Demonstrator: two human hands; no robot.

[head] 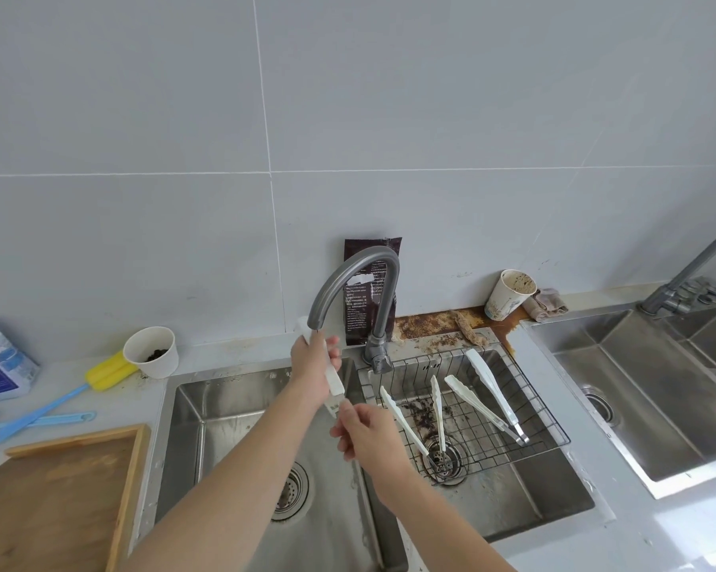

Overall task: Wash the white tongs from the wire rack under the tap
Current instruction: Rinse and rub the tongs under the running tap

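two bare forearms fill the bottom edge and point toward the left sink (224, 406). the left hand (313, 359) is closed around the upper half of the tongs (334, 381), and the top end of the tongs stands out above the fist, just beside the mouth of the tap (354, 274). the right hand (366, 433) is lower and nearer. its thumb and fingers are curled and seem to pinch the bottom end of the tongs, so the tongs run on a slant between both hands, above the basin and not touching it. whether water runs from the tap, one cannot tell. the tongs look like thin white plastic: probably light, rather stiff but with some spring in the two arms, and likely slippery when wet. for this reason a full grip around the middle seems the safest hold, while the other hand rubs along the free part. which end is the joined one is hidden by the hands. the other tongs (494, 390) lie on the rack (552, 423) over the right basin, well apart from both hands, and appear not yet washed.
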